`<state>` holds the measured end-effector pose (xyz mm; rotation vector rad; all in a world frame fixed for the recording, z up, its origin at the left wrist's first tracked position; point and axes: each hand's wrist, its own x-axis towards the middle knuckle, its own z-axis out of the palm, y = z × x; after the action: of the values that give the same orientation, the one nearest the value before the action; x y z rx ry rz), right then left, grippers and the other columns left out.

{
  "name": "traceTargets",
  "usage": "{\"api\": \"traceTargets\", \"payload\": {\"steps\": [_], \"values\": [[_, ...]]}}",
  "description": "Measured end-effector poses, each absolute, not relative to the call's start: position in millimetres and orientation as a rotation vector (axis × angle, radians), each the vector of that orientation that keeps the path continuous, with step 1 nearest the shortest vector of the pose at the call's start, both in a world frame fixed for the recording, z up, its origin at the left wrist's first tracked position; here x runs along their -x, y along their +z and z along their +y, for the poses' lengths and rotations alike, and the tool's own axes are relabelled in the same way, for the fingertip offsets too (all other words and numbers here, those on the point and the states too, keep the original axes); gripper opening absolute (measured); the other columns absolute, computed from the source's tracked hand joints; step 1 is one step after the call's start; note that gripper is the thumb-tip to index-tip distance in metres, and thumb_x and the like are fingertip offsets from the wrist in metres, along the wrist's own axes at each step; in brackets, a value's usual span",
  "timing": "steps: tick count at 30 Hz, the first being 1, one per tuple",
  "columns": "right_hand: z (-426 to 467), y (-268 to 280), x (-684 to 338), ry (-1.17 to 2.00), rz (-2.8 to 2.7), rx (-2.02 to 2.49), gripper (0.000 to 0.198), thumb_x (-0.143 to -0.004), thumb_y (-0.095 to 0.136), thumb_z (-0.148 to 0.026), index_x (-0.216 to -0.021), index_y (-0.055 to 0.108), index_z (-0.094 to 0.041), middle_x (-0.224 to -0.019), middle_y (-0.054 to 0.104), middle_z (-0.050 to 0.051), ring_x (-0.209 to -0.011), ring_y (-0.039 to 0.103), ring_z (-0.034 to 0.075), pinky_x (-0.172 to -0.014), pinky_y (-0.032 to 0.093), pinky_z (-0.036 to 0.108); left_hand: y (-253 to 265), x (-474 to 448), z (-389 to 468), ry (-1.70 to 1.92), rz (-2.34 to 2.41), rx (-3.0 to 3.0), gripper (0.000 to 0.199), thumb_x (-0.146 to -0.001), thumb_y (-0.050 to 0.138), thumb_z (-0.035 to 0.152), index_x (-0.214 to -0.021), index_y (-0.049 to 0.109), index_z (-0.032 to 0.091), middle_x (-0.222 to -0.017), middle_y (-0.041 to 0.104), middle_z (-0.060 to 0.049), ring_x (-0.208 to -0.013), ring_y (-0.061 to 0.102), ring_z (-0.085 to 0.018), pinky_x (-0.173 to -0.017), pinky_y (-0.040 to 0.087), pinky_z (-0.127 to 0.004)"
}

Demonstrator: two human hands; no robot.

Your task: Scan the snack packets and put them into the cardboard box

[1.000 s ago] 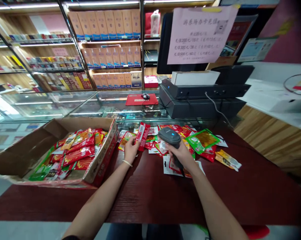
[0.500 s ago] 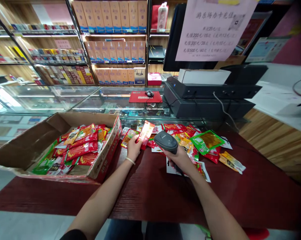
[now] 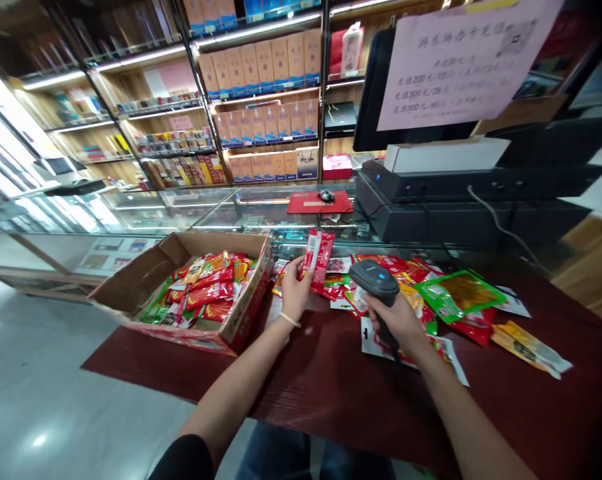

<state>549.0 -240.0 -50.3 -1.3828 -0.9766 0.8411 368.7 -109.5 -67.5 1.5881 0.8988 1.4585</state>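
Observation:
Held up in my left hand (image 3: 297,288) is a small red snack packet (image 3: 319,253), its printed back with a pale label turned towards me. My right hand (image 3: 401,323) grips the handle of a black barcode scanner (image 3: 375,279), whose head points towards the packet, a short gap away. A blue light glows on top of the scanner. Under and around it lie several snack packets, among them a green-edged one (image 3: 459,295) and a yellow one (image 3: 531,348). To the left of my left hand stands an open cardboard box (image 3: 251,300) with red, green and orange packets inside.
A dark red table (image 3: 325,387) bears the box and packets. Behind it is a glass display counter (image 3: 211,213) with a red mouse pad (image 3: 301,203). At right stand a monitor with a pink paper sign (image 3: 461,73) and black till equipment (image 3: 471,220).
The view has turned left and tilted. In my left hand the packet has gone from lit and bright to showing its printed back. The scanner stays in my right hand.

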Motion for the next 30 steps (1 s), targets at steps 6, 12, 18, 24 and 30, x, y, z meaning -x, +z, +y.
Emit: {"api": "traceTargets", "payload": {"steps": [6, 12, 18, 24, 30], "values": [[-238.7, -52.5, -551.5, 0.915, -0.939, 1.428, 0.045, -0.068, 0.08, -0.058, -0.068, 0.053, -0.021, -0.046, 0.053, -0.002, -0.033, 0.048, 0.012, -0.032, 0.038, 0.023, 20.2, -298.2, -131.1, 1.583, 0.937, -1.842, 0.026, -0.088, 0.063, 0.025, -0.114, 0.062, 0.02, -0.111, 0.07, -0.007, -0.1, 0.067, -0.018, -0.087, 0.053, -0.03], [-239.6, -55.1, -549.2, 0.922, -0.909, 1.444, 0.043, -0.068, 0.08, -0.056, -0.074, 0.055, -0.021, -0.048, 0.055, -0.003, -0.035, 0.049, 0.012, -0.031, 0.038, 0.023, 68.1, -226.0, -147.0, 1.643, 1.14, -1.974, 0.028, -0.088, 0.063, 0.027, -0.114, 0.062, 0.02, -0.109, 0.071, -0.006, -0.096, 0.069, -0.017, -0.084, 0.055, -0.029], [-239.3, -51.7, -547.1, 0.938, -0.906, 1.461, 0.042, -0.069, 0.079, -0.053, -0.063, 0.053, -0.022, -0.047, 0.052, -0.002, -0.034, 0.048, 0.011, -0.031, 0.039, 0.022, 69.9, -164.4, -118.1, 1.583, 1.693, -2.226, 0.03, -0.087, 0.06, 0.026, -0.116, 0.065, 0.022, -0.106, 0.073, -0.005, -0.094, 0.068, -0.02, -0.087, 0.052, -0.032], [-238.9, -51.6, -545.5, 0.933, -0.911, 1.478, 0.041, -0.067, 0.079, -0.052, -0.062, 0.053, -0.022, -0.048, 0.053, -0.002, -0.035, 0.048, 0.011, -0.032, 0.039, 0.022, 37.2, -136.3, -81.2, 1.212, 1.754, -2.278, 0.029, -0.087, 0.057, 0.029, -0.11, 0.071, 0.018, -0.114, 0.073, -0.009, -0.106, 0.067, -0.024, -0.099, 0.048, -0.038], [-238.1, -51.6, -545.2, 0.925, -0.876, 1.482, 0.041, -0.067, 0.08, -0.052, -0.071, 0.055, -0.021, -0.047, 0.053, -0.004, -0.035, 0.046, 0.011, -0.032, 0.038, 0.023, 43.3, -161.5, -85.3, 1.21, 1.688, -2.33, 0.031, -0.09, 0.054, 0.034, -0.111, 0.072, 0.019, -0.11, 0.075, -0.008, -0.101, 0.069, -0.024, -0.093, 0.051, -0.036]]}}
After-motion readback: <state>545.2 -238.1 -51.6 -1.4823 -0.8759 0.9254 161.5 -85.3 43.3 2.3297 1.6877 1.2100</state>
